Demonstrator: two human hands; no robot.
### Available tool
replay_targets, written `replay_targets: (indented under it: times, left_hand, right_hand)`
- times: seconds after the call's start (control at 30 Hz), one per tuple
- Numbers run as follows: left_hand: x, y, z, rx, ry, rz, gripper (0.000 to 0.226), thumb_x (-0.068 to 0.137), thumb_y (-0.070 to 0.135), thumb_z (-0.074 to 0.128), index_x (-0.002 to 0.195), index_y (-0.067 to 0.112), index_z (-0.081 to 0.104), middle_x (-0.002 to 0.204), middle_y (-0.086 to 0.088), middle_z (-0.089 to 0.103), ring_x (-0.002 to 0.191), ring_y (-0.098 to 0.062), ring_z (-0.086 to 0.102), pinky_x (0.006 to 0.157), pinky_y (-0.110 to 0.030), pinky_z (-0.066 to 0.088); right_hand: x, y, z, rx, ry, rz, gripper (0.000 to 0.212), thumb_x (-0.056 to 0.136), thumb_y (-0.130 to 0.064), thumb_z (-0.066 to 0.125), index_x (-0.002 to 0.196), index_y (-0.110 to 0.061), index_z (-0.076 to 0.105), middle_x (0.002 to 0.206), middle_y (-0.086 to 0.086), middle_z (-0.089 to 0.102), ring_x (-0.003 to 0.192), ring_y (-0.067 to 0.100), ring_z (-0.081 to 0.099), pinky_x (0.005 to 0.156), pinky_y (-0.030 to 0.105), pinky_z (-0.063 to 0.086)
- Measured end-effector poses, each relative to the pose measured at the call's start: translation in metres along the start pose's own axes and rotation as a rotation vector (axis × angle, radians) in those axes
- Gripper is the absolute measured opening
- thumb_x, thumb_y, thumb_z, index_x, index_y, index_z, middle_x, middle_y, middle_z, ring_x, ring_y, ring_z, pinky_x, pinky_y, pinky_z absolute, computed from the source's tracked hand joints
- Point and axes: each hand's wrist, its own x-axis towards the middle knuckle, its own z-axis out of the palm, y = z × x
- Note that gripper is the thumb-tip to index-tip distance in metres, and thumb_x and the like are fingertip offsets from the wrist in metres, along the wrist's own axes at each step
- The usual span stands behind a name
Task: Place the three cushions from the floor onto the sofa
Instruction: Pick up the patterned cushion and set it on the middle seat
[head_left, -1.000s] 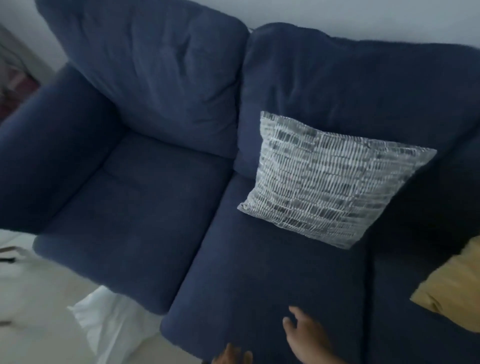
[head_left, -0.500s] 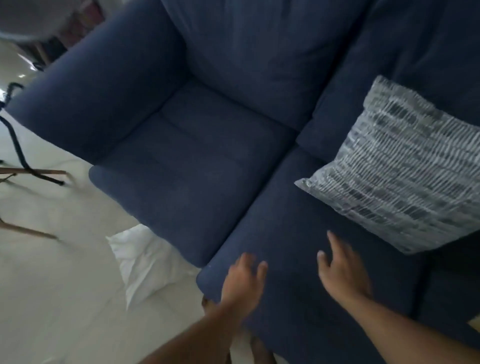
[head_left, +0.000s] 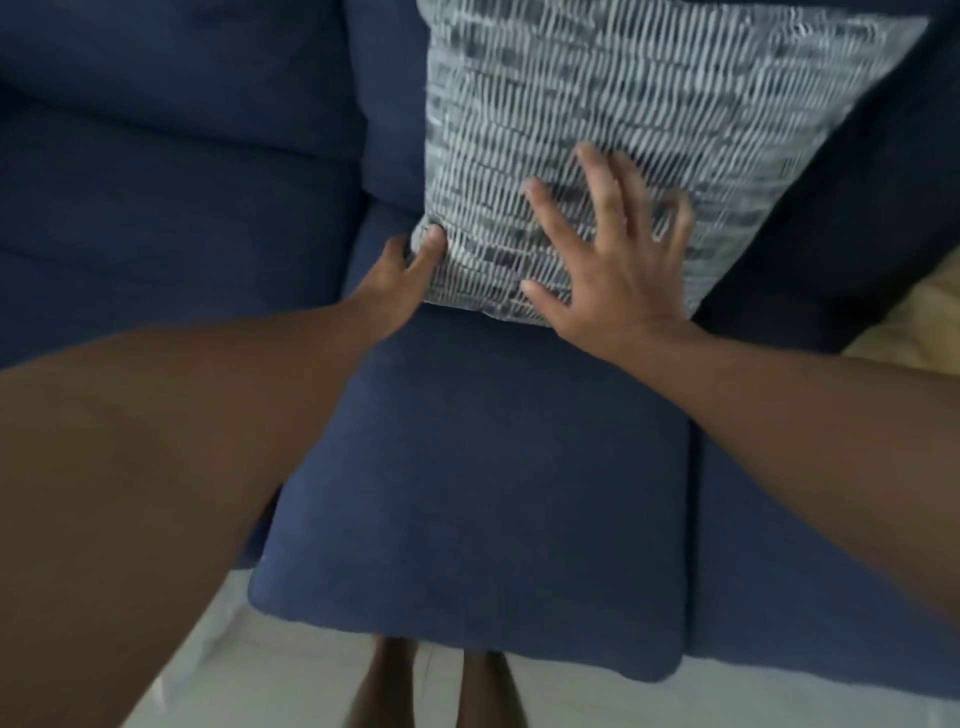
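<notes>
A grey-and-white patterned cushion (head_left: 613, 104) leans against the back of the dark blue sofa (head_left: 483, 467), standing on the middle seat. My left hand (head_left: 400, 275) touches its lower left corner, fingers curled against the fabric. Spread flat, my right hand (head_left: 613, 249) presses on the cushion's lower front face. A yellow cushion (head_left: 924, 322) shows only as a sliver at the right edge, on the sofa's right seat.
The sofa's left seat (head_left: 171, 218) lies to the left of the patterned cushion. Pale floor (head_left: 260, 675) runs along the sofa's front edge, where my bare feet (head_left: 436, 691) stand.
Both hands have reached forward from the seat's front edge onto the patterned cushion. The view has swung right and closer; the white cushion on the floor has left the frame.
</notes>
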Motion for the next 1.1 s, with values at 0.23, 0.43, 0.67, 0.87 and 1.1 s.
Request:
replay_targets:
  times: [0.23, 0.43, 0.67, 0.87, 1.1]
  left_hand:
    - [-0.002, 0.008, 0.023, -0.011, 0.054, -0.185, 0.097, 0.095, 0.085, 0.017, 0.157, 0.016, 0.046, 0.148, 0.000, 0.056, 0.134, -0.025, 0.054, 0.107, -0.038, 0.039]
    - [-0.014, -0.010, 0.011, -0.079, 0.195, -0.208, 0.094, 0.082, 0.097, 0.020, 0.108, 0.015, 0.059, 0.098, -0.005, 0.064, 0.090, -0.031, 0.058, 0.079, -0.045, 0.048]
    - [-0.043, -0.044, 0.008, 0.123, 0.170, -0.215, 0.057, 0.101, 0.049, 0.060, 0.152, 0.028, 0.045, 0.145, -0.008, 0.059, 0.129, -0.035, 0.058, 0.110, -0.051, 0.049]
    - [-0.005, -0.024, -0.003, 0.397, 0.138, -0.222, 0.042, 0.100, 0.047, 0.063, 0.139, 0.032, 0.066, 0.144, -0.002, 0.062, 0.137, -0.032, 0.054, 0.121, -0.051, 0.034]
    - [0.007, -0.018, -0.010, 0.615, 0.129, -0.301, 0.042, 0.104, 0.050, 0.059, 0.137, 0.025, 0.067, 0.146, -0.006, 0.060, 0.141, -0.034, 0.049, 0.123, -0.054, 0.026]
  right_hand:
    - [0.015, -0.007, -0.003, 0.025, -0.076, 0.083, 0.095, 0.092, -0.080, 0.049, 0.169, -0.039, 0.012, 0.180, 0.008, -0.001, 0.164, 0.038, 0.008, 0.120, 0.079, 0.014]
    - [0.001, -0.022, -0.010, 0.025, -0.009, -0.005, 0.085, 0.095, -0.068, 0.053, 0.167, -0.030, 0.029, 0.178, 0.012, 0.013, 0.162, 0.040, 0.018, 0.121, 0.078, 0.014]
    - [-0.052, -0.027, 0.006, 0.125, 0.036, 0.064, 0.066, 0.091, -0.035, 0.071, 0.150, -0.016, 0.052, 0.159, 0.011, 0.045, 0.142, 0.038, 0.046, 0.114, 0.064, 0.036]
    - [-0.060, 0.022, 0.021, 0.181, -0.143, 0.515, 0.075, 0.097, -0.043, 0.066, 0.159, -0.015, 0.035, 0.160, 0.014, 0.037, 0.140, 0.043, 0.041, 0.106, 0.061, 0.039]
    - [-0.075, 0.054, 0.030, 0.130, -0.128, 0.371, 0.076, 0.097, -0.045, 0.062, 0.163, -0.023, 0.033, 0.163, 0.009, 0.036, 0.142, 0.039, 0.042, 0.108, 0.060, 0.040]
